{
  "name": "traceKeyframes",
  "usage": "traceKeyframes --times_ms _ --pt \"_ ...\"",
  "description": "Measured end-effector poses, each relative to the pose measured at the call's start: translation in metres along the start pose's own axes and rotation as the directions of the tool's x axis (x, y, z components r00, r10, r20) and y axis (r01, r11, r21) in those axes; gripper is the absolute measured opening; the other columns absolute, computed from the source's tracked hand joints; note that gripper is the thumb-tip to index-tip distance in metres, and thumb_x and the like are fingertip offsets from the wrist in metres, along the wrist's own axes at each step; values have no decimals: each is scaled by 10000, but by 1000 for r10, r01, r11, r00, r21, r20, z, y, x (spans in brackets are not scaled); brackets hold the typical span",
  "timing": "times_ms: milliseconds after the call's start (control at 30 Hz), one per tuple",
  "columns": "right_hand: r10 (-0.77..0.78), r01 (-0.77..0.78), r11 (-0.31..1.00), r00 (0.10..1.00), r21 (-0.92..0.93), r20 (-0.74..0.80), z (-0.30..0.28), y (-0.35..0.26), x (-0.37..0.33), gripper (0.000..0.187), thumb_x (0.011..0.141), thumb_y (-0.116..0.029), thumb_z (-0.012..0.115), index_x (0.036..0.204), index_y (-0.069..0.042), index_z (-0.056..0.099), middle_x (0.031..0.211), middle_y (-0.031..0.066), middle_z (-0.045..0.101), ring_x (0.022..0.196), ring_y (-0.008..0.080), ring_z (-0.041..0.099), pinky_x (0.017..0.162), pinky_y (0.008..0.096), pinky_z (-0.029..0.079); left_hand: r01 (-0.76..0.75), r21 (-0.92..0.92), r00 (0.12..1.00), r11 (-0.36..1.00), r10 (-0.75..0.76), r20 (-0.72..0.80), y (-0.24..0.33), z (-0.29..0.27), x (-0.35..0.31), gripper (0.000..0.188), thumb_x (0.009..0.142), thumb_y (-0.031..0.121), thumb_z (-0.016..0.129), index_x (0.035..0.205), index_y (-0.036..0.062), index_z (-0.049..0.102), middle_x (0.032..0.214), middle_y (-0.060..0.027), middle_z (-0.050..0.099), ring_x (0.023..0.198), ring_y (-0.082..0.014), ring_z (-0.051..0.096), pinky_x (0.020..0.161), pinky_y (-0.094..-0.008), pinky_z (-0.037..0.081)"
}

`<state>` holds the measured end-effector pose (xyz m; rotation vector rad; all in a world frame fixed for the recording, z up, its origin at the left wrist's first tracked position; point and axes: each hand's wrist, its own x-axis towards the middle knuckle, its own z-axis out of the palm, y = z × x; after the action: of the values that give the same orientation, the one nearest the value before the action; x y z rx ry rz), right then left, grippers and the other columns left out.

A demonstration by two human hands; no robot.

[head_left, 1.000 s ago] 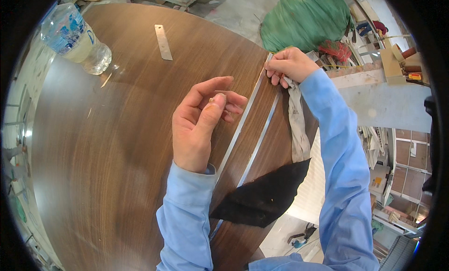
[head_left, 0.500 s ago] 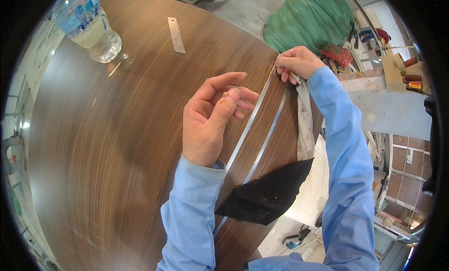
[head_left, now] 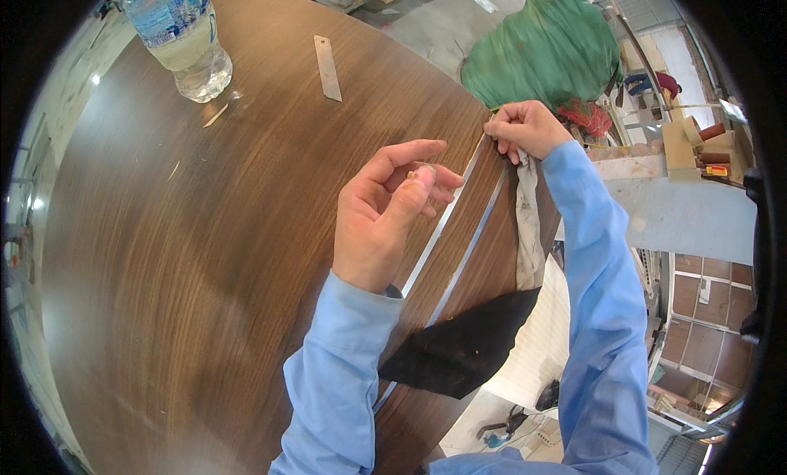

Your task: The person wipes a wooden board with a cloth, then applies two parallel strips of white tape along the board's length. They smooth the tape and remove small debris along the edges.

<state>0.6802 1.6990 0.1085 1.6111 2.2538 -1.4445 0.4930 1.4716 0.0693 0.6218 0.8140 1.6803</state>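
Two thin pale strips run lengthwise along the brown wood-grain panel (head_left: 213, 262): a whitish left strip (head_left: 443, 218) and a bluish right strip (head_left: 466, 258). At the far end of the left strip, my right hand (head_left: 529, 131) is closed in a pinch; what lies between its fingertips is hidden. My left hand (head_left: 381, 213) hovers over the panel beside that strip, index finger raised. Its thumb presses toward the other fingers, with a small, translucent bit there that is too unclear to name. A black sheet (head_left: 463, 348) lies across the strips' near part.
A flat metal blade (head_left: 327, 69) with a slanted end and a clear bottle (head_left: 184, 40) of liquid are on the panel's far left. A stained whitish cloth (head_left: 529, 229) hangs along the right edge. Beyond stands a green covered bundle (head_left: 545, 49), with reddish netting (head_left: 586, 118) beside it.
The view has shifted slightly, so the bottle and blade appear farther right. My left hand keeps its curled shape; my right hand stays pinched at the strip's far end.
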Motion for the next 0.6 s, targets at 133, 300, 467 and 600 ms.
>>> traceKeyframes --times_ms 133,300,467,600 --pt "-28 28 1000 999 -1 36 -2 0 -2 212 904 -166 727 785 -8 651 706 79 675 513 117 602 504 258 476 10 11 1000 1000 -10 -10 0 1 0 395 1019 248 576 1301 -28 599 1061 -146 732 919 -148 664 816 -285 502" --pt "-38 38 998 999 49 1 -2 7 -2 215 902 -178 732 798 -9 649 702 73 671 522 115 608 510 262 482 10 12 1000 1000 -10 -6 -1 1 0 395 1019 249 578 1301 -28 596 1056 -143 734 912 -144 665 814 -281 501" --pt "3 0 997 999 72 -53 6 3 0 227 880 -188 760 777 -19 651 677 58 664 523 107 610 506 254 473 8 33 1000 999 -8 3 -1 1 0 395 1022 243 575 1308 -28 593 1054 -144 735 907 -141 665 813 -276 498" --pt "0 6 1000 975 24 -223 19 6 -7 239 850 -200 801 766 -28 657 669 30 663 533 91 603 502 254 466 -2 23 1000 1000 1 5 -2 0 1 390 1025 233 568 1313 -28 592 1058 -143 736 907 -142 665 813 -274 498"
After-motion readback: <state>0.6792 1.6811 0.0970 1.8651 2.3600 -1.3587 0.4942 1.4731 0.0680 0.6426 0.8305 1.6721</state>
